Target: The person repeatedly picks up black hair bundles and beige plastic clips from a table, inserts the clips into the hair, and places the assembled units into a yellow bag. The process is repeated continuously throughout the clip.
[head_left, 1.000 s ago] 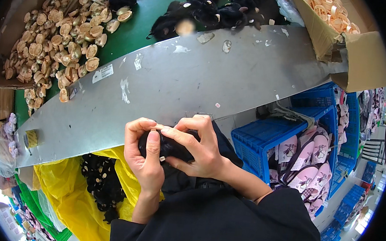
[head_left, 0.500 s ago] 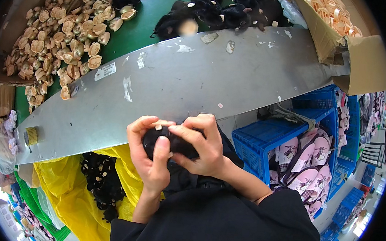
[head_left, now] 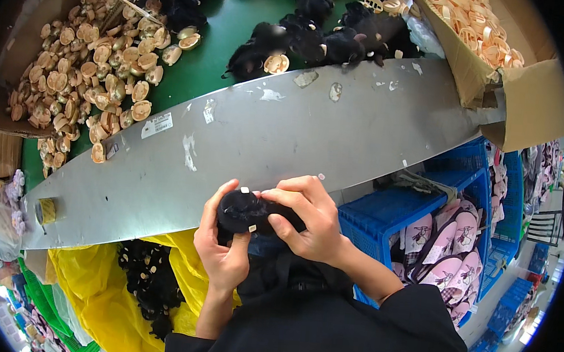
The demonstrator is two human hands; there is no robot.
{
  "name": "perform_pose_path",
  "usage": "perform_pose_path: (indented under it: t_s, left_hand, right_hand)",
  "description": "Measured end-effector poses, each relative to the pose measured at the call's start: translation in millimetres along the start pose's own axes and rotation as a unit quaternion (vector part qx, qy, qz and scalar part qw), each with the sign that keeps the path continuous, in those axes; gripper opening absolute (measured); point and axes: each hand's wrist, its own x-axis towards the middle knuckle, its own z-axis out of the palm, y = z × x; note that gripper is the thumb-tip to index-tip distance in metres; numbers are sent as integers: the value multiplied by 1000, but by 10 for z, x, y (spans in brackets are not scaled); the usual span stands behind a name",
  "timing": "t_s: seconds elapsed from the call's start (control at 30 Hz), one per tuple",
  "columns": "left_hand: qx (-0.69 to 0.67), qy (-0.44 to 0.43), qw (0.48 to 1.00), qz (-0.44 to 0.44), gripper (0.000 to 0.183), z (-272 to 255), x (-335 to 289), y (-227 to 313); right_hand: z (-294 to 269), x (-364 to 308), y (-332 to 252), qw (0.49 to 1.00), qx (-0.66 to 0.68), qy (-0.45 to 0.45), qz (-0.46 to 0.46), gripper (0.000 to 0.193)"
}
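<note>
Over the near edge of the metal table, my two hands hold a black plush piece [head_left: 240, 212] with a rounded end and small pale tabs on it. My left hand [head_left: 222, 258] is curved round the rounded end, with the thumb below and a finger above. Thumb and fingers of my right hand [head_left: 315, 222] pinch its other side, and that part is partly hidden by the hand. A single pale plastic oval part [head_left: 276, 63] lies beside a row of black plush pieces [head_left: 307, 39] at the table's far edge.
A carton holds a heap of pale and gold shell-like parts [head_left: 97, 69] at the upper left. Another carton [head_left: 537, 98] at the upper right holds peach plastic pieces. A yellow bag [head_left: 94, 287] with black pieces stands lower left. Blue crates [head_left: 385, 218] hold pink slippers at right.
The black piece has turned in my hands, so its rounded end shows more. My left thumb has moved down off its face. The pale oval part, blurred before, now lies sharp at the far edge.
</note>
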Motion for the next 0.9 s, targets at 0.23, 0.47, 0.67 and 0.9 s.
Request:
perform_pose_path:
  t_s: [0.23,0.47,0.67,0.9]
  left_hand:
    - [-36,47,998,16,21,-57,84,-87]
    - [-22,93,995,17,17,-11,259,-89]
    - [0,137,991,-7,19,-79,332,-78]
    - [14,195,980,-44,27,-174,386,-85]
  right_hand:
    - [-935,979,732,980,-176,84,-48,26]
    - [-1541,2739,2196,931,-364,42,1,35]
    - [-1336,3556,3031,870,-472,-80,113,76]
    - [-1405,3683,3227,904,-408,-100,74,49]
